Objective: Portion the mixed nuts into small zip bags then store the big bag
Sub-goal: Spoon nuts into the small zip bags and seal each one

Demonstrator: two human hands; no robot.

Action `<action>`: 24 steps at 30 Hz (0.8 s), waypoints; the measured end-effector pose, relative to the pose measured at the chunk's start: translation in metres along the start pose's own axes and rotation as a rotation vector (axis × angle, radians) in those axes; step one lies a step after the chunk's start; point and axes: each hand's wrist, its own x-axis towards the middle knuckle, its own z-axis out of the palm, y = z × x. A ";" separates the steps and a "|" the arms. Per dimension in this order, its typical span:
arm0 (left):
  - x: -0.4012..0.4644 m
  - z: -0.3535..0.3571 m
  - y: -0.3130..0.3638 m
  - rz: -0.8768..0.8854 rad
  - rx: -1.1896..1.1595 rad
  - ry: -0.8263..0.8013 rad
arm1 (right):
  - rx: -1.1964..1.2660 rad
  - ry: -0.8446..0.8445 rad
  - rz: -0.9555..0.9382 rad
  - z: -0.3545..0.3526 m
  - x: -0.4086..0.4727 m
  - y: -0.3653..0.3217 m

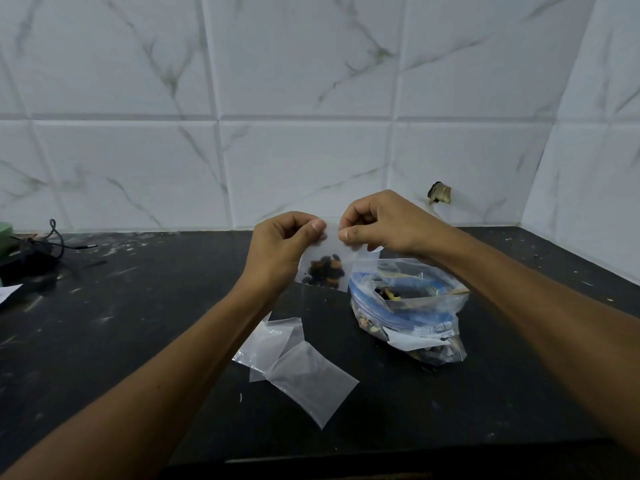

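Both hands pinch the top edge of a small clear plastic zip bag (323,268) with a dark clump of mixed nuts at its bottom: left hand (285,245) at its left corner, right hand (377,223) at its right. That bag hangs above the black table (104,341), seal line running left to right between the thumbs. Just right of it and lower sits the big blue-striped zip bag (408,310), mouth open; empty small clear bags (294,362) lie below.
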 end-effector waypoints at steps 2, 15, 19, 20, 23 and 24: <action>-0.001 -0.001 0.000 -0.009 -0.032 -0.039 | -0.004 0.015 0.001 0.000 -0.001 0.000; -0.001 -0.002 0.002 -0.011 -0.007 -0.015 | 0.083 0.069 0.058 -0.003 -0.009 0.010; -0.001 -0.003 0.003 -0.053 -0.066 -0.058 | 0.113 0.092 0.065 -0.002 -0.008 0.009; -0.001 -0.004 0.003 -0.067 -0.073 -0.081 | 0.115 0.096 0.071 -0.003 -0.008 0.010; 0.001 -0.005 0.001 -0.086 -0.047 -0.132 | 0.114 0.091 0.093 -0.002 -0.009 0.011; 0.001 -0.004 0.000 -0.084 -0.035 -0.133 | 0.125 0.086 0.100 -0.001 -0.009 0.012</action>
